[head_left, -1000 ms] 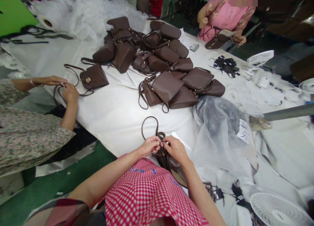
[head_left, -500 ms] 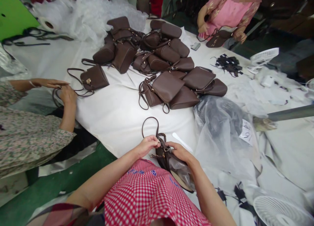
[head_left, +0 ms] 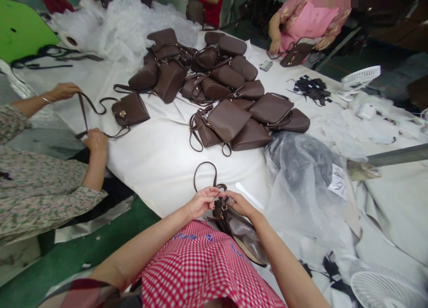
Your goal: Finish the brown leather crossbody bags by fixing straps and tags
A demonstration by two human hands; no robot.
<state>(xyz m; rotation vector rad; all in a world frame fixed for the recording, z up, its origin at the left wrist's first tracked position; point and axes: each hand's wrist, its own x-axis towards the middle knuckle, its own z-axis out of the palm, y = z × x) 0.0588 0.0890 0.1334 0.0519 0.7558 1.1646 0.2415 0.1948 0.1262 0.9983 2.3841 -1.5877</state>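
Note:
A dark brown handbag (head_left: 220,211) rests against my apron at the table's near edge, with clear plastic (head_left: 245,232) showing at its open side. My left hand (head_left: 203,202) is closed in a pinch on a thin dark strap end above the bag. Fingers of my right hand (head_left: 240,204) pinch at the same strap, close to the bag's metal fittings. The fingertips of both hands nearly meet, and the exact grip is partly hidden. Beyond them, a loop of the bag's strap (head_left: 195,174) lies on the white cloth.
Brown handbags (head_left: 230,118) are heaped mid-table. A white plastic strip (head_left: 249,195) lies near my right hand, beside a large clear bag (head_left: 301,183). At left, a co-worker's hands (head_left: 96,141) stretch a bag strap; another person (head_left: 321,18) handles a bag across the table. White fans stand at right.
My hands have come closer together over the bag, raising the thin strap slightly. The left co-worker's hands have moved apart, pulling a strap taut between them.

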